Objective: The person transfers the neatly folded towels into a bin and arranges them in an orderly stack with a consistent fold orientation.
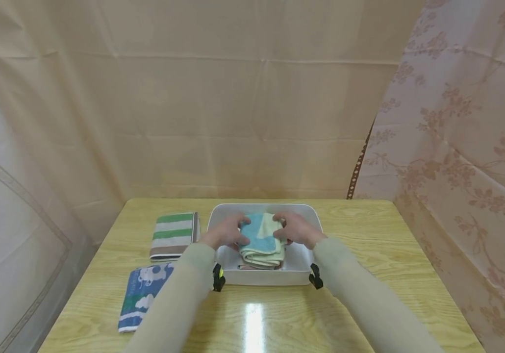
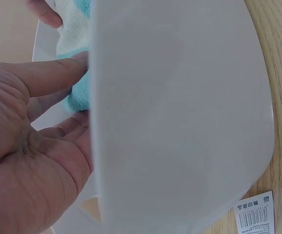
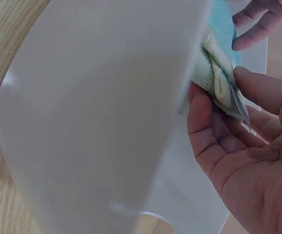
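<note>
A folded blue and pale-green towel (image 1: 259, 240) is inside a white plastic bin (image 1: 270, 278). My left hand (image 1: 226, 231) grips its left side, and in the left wrist view the thumb lies on top with fingers lower down. On the opposite side my right hand (image 1: 298, 229) holds the towel's edge between thumb and fingers. The right wrist view shows the folded layers (image 3: 218, 80) and a tag (image 3: 240, 105) at that edge. A strip of pinkish cloth (image 1: 248, 267) peeks out under the towel. The bin's wall hides part of both hands in the wrist views.
Left of the bin lies a folded towel with green, white and brown stripes (image 1: 173, 235). Nearer, a blue patterned towel (image 1: 139, 294) is partly covered by the left sleeve. The bin stands on a wooden table (image 1: 358, 235) with curtains behind. A barcode label (image 2: 255, 214) shows beside the bin.
</note>
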The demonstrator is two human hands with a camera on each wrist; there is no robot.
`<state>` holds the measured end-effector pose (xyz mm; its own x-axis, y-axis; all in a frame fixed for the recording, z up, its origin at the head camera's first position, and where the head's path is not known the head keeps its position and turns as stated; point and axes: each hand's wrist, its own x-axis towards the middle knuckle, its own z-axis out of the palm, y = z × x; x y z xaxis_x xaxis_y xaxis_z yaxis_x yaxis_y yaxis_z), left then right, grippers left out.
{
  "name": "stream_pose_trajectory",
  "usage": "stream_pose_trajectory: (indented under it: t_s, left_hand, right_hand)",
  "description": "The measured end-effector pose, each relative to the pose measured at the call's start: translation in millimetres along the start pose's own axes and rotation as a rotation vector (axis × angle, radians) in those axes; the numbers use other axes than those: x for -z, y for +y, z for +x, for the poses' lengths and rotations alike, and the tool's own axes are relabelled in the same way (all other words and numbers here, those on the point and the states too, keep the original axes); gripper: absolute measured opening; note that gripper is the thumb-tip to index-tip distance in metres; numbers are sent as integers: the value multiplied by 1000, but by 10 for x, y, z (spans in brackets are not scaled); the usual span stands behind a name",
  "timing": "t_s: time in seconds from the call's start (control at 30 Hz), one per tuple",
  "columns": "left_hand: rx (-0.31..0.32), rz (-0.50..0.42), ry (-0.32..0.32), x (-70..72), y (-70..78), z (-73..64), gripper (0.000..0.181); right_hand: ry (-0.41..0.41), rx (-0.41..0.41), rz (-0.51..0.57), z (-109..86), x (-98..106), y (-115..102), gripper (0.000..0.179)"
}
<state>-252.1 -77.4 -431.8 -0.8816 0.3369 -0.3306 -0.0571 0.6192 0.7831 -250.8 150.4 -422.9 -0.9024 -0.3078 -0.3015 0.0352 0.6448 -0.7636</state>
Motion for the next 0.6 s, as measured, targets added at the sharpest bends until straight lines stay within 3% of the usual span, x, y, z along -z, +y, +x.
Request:
stream_pose_trajectory:
  t_s: [0.6]
  left_hand:
    - [32,88,-36,-63,-72,46,67]
  right_hand:
    - [-35,-22,-20,29,-83,50,54]
